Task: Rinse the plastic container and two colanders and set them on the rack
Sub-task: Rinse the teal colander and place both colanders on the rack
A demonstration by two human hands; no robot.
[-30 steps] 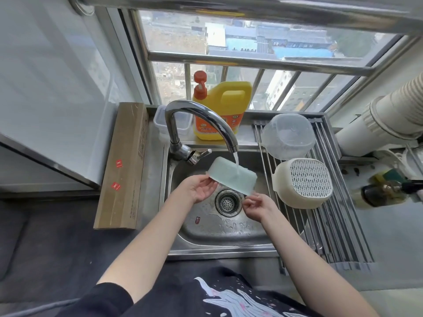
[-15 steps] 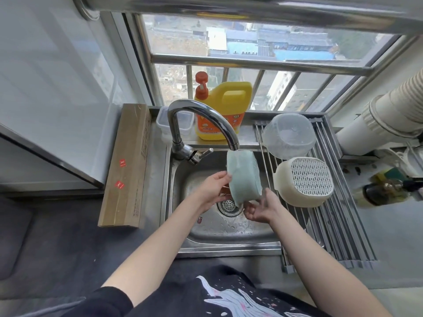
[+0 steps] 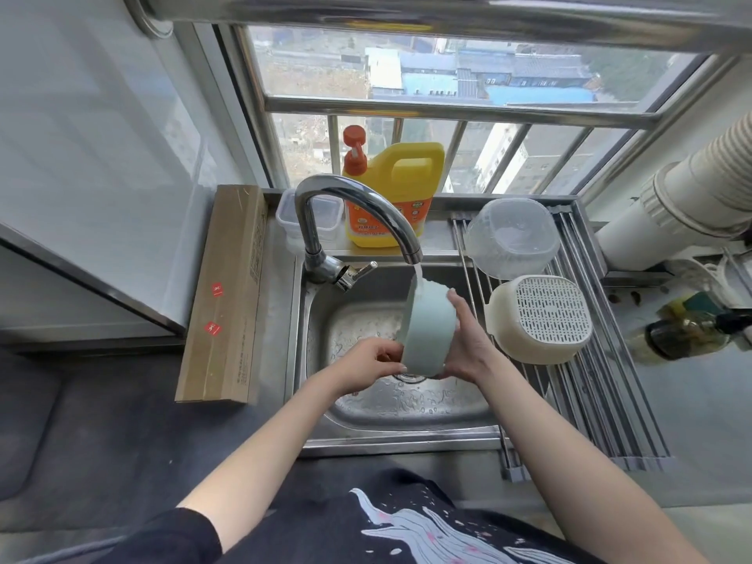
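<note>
A pale green colander [image 3: 427,327] stands on its edge under the running faucet [image 3: 358,213], over the sink [image 3: 407,405]. My left hand [image 3: 366,366] pinches its lower left rim. My right hand [image 3: 468,339] presses flat against its right side. Water hits its top edge. On the roll-up rack [image 3: 602,396] to the right, a clear plastic container [image 3: 512,238] and a cream colander [image 3: 541,319] lie upside down, the container behind the colander.
A yellow detergent jug [image 3: 390,197] and a small clear lidded box [image 3: 301,217] stand behind the faucet. A long cardboard box [image 3: 228,295] lies left of the sink. A dark bottle [image 3: 691,331] lies right of the rack. White ducting [image 3: 691,197] is at far right.
The green colander went from lying tilted under the stream to standing on its edge. My right hand slid up along its right side; my left hand dropped to its lower rim.
</note>
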